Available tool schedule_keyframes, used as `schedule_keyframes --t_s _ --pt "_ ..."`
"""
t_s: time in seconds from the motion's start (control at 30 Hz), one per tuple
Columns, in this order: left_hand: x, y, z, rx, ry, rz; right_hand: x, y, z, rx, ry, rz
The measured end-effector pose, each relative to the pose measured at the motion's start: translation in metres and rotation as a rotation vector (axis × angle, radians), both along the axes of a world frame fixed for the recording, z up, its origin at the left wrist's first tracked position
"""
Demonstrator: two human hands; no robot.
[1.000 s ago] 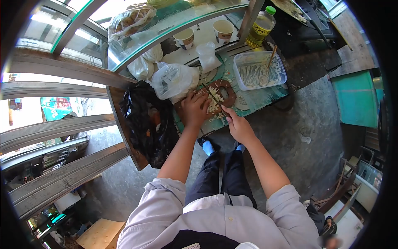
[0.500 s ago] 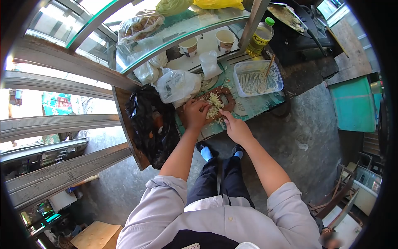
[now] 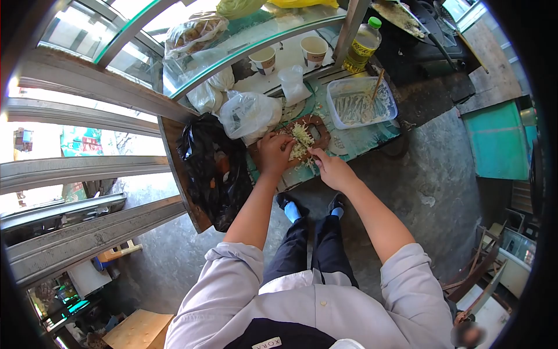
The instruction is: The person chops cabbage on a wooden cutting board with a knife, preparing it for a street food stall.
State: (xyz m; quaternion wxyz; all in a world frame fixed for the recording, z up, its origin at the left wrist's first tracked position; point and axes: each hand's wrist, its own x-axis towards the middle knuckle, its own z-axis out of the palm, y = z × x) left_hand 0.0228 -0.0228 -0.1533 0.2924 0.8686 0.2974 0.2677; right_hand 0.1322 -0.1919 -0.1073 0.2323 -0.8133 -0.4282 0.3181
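Pale green shredded cabbage [image 3: 302,135] lies heaped on a brown cutting board [image 3: 321,131] with a handle hole at its far right end. On the board's left part, my left hand [image 3: 274,154] bends its fingers down against the near left side of the shreds. My right hand [image 3: 335,172] is closed at the board's near right edge, its fingertips beside the cabbage. What it grips is hidden by the fingers and too small to make out. Scattered shreds lie around the board on the green tabletop [image 3: 356,132].
A clear plastic tub [image 3: 361,103] with pale batter-like residue and a stick stands right of the board. A white plastic bag [image 3: 250,116] and a black bag [image 3: 212,174] sit left. Behind are paper cups [image 3: 314,51], an oil bottle [image 3: 363,45] and a glass case [image 3: 256,49].
The view has shifted slightly. My left hand's fingers have spread a little along the cabbage, and my right hand stays at the board's near right edge with small movement.
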Motion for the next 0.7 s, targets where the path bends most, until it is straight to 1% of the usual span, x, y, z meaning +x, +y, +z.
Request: schedule_keyframes --t_s 0.03,0.17,0.23,0.27,0.33,0.37,0.43,0.47,0.53,0.57,0.63,0.7 --pt "-0.001 0.001 0.005 0.024 0.041 -0.015 -0.001 0.001 0.002 -0.057 -0.023 0.011" --pt "-0.006 0.009 0.03 0.105 0.042 -0.082 -0.009 -0.001 0.004 -0.07 -0.083 0.014" --pt "-0.006 0.014 0.041 -0.06 -0.171 -0.103 -0.013 -0.009 0.006 0.092 -0.078 -0.009" --pt "-0.006 0.015 0.047 -0.061 -0.182 -0.097 -0.015 -0.012 0.007 0.09 -0.087 -0.002" --pt "-0.007 0.016 0.054 -0.262 -0.125 0.025 -0.021 -0.016 0.007 0.255 -0.043 -0.074" --pt "-0.006 0.016 0.056 -0.263 -0.13 0.025 -0.023 -0.016 0.007 0.254 -0.049 -0.072" --pt "-0.003 0.018 0.055 -0.473 -0.15 0.042 -0.028 -0.016 0.005 0.267 0.064 -0.217" --pt "-0.002 0.019 0.052 -0.47 -0.157 0.042 -0.029 -0.015 0.004 0.271 0.058 -0.213" --pt "0.001 0.021 0.051 -0.32 -0.068 -0.027 -0.03 -0.012 0.006 0.298 0.121 -0.241" --pt "0.0 0.021 0.054 -0.314 -0.074 -0.026 -0.03 -0.009 0.009 0.304 0.117 -0.237" --pt "-0.004 0.017 0.057 -0.337 -0.007 0.045 -0.031 -0.006 0.017 0.195 0.369 -0.331" --pt "-0.006 0.01 0.061 -0.329 0.002 0.047 -0.034 -0.004 0.026 0.192 0.395 -0.358"
